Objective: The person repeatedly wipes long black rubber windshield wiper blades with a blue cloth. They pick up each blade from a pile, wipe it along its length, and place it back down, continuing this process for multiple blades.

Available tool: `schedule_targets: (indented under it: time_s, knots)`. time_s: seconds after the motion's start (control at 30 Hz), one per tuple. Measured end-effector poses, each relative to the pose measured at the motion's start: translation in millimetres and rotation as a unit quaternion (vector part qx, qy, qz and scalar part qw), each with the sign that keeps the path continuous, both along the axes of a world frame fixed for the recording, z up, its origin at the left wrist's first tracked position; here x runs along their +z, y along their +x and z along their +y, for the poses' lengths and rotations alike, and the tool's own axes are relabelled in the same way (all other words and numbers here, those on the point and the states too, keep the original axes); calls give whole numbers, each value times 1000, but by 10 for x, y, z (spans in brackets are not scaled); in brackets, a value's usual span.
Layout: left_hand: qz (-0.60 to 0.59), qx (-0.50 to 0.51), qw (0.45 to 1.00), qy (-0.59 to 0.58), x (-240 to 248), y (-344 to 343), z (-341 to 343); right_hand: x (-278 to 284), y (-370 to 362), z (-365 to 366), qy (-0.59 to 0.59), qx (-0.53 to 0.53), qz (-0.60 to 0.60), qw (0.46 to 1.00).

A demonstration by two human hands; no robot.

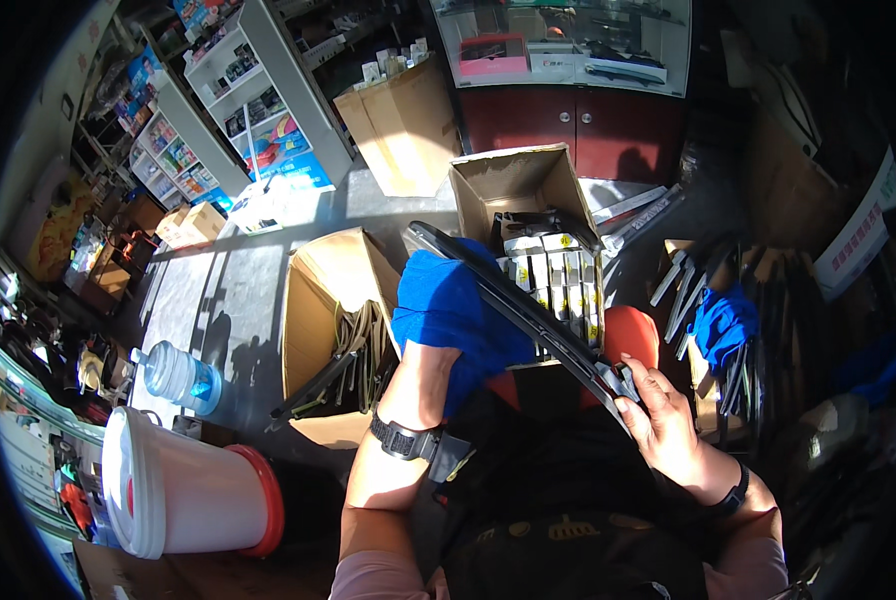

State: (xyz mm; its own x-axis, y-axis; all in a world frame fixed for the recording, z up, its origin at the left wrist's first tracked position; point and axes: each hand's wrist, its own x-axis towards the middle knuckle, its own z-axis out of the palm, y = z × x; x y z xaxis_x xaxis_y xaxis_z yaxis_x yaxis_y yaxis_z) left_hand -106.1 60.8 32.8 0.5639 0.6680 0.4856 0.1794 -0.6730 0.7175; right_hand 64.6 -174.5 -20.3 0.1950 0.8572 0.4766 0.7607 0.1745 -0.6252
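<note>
- Because the blue cloth [446, 300] hides most of the left hand [434, 362] in the head view, I cannot tell whether its fingers clasp the long black strip [528, 315] or only lie against it.
- Thumb and forefinger of the right hand [673, 430] pinch the strip close to its nearer end, by a small silvery piece [618, 378].
- The strip slants across the front of the body, crossing before an open carton [476, 190] of small white boxes [568, 272].
- If the cloth snagged on an edge, the left hold could slip and the strip might bend or swing.
- If the right pinch loosened, the nearer end could drop.
- Hard twisting might work the silvery piece loose.
</note>
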Motion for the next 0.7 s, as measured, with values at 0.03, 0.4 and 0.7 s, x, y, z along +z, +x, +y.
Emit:
schedule_targets:
  time_s: [0.03,0.4,0.7]
  knots:
    - [156,102,957,221,78,-56,98,-20,8,-35,-1,5,2,1000]
    - [-85,-78,946,-303,-197,252,-160,-202,-57,195,27,8,108,994]
    - [-216,-156,926,-269,-752,368,-80,-278,-53,483,4,60,203,977]
